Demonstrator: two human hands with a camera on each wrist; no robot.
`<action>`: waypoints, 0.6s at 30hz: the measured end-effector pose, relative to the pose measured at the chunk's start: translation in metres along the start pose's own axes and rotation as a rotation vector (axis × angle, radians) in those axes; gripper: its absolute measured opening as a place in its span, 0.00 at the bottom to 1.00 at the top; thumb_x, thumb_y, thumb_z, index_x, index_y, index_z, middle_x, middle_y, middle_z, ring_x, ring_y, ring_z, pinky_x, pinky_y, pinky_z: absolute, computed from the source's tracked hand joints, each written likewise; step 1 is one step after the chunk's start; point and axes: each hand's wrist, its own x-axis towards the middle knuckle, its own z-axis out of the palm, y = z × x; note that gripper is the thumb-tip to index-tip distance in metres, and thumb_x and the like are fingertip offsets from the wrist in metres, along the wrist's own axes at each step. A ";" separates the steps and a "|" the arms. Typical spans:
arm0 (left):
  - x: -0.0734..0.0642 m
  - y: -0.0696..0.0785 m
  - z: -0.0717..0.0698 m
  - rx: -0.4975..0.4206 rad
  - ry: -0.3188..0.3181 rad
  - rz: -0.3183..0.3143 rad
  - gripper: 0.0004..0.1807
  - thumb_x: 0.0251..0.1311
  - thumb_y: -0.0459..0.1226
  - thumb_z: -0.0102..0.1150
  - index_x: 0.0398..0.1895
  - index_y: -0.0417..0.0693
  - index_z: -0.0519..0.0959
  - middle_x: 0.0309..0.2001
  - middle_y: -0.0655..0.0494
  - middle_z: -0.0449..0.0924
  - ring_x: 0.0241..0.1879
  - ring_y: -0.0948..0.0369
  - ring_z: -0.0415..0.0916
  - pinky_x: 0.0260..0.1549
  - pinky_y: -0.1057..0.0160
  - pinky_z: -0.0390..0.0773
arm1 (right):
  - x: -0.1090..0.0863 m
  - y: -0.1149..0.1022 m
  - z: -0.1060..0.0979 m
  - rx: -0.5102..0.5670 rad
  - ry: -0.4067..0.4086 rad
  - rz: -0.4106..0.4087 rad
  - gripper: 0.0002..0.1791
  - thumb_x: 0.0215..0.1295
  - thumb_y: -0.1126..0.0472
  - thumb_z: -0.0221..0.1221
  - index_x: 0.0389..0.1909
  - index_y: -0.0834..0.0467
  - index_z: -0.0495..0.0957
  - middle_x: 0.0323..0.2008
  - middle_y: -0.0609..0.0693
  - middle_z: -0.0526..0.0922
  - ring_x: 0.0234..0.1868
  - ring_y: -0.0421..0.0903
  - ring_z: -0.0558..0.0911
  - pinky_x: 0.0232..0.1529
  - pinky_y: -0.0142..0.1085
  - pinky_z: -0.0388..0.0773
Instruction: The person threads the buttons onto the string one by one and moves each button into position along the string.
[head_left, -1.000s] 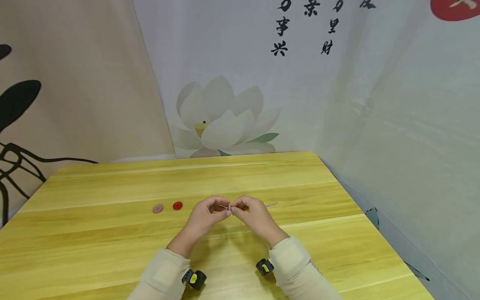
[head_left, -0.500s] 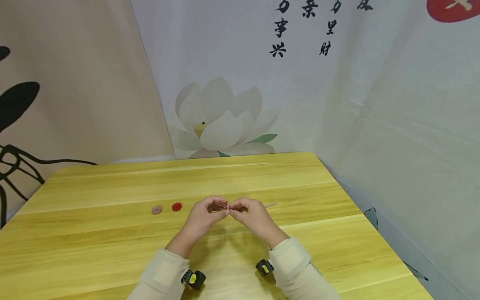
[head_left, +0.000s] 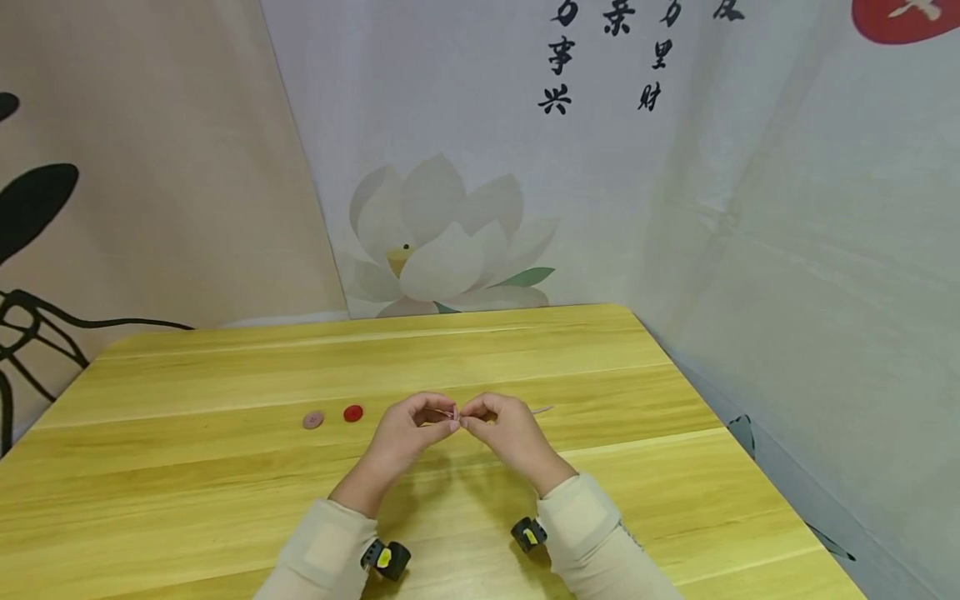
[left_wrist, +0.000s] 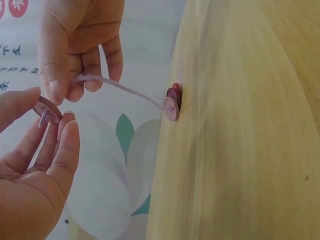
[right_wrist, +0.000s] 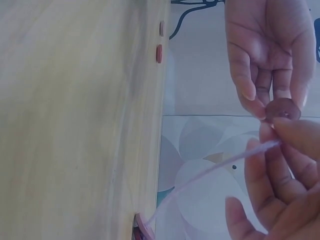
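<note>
My left hand (head_left: 405, 437) pinches a dusty-pink button (left_wrist: 41, 107) by its edge, raised above the table. A short end of pale lilac string (left_wrist: 125, 89) pokes out of a hole in that button. Close against it, my right hand (head_left: 513, 433) pinches the string behind the button, thumb against fingers. From there the string slopes down to a threaded pink button (left_wrist: 172, 109), with darker red ones bunched behind it at the table. In the head view the hands hide most of the string; only a tail (head_left: 542, 409) shows past the right hand.
Two loose buttons, one pinkish (head_left: 312, 420) and one red (head_left: 353, 413), lie on the wooden table (head_left: 187, 500) left of the hands. A printed cloth backdrop (head_left: 480, 125) stands behind the table. Black wrist cameras sit on both sleeves.
Both hands stay nearly in place, fingertips together at the button. The right hand's fingers shift only slightly against it. The loose buttons have not moved on the table.
</note>
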 end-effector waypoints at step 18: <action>0.000 -0.001 0.002 -0.022 0.004 -0.003 0.13 0.57 0.31 0.66 0.46 0.39 0.79 0.41 0.51 0.81 0.43 0.57 0.77 0.41 0.61 0.79 | 0.001 -0.002 0.001 -0.029 0.006 -0.002 0.05 0.68 0.61 0.58 0.38 0.55 0.81 0.35 0.44 0.82 0.40 0.43 0.77 0.39 0.38 0.76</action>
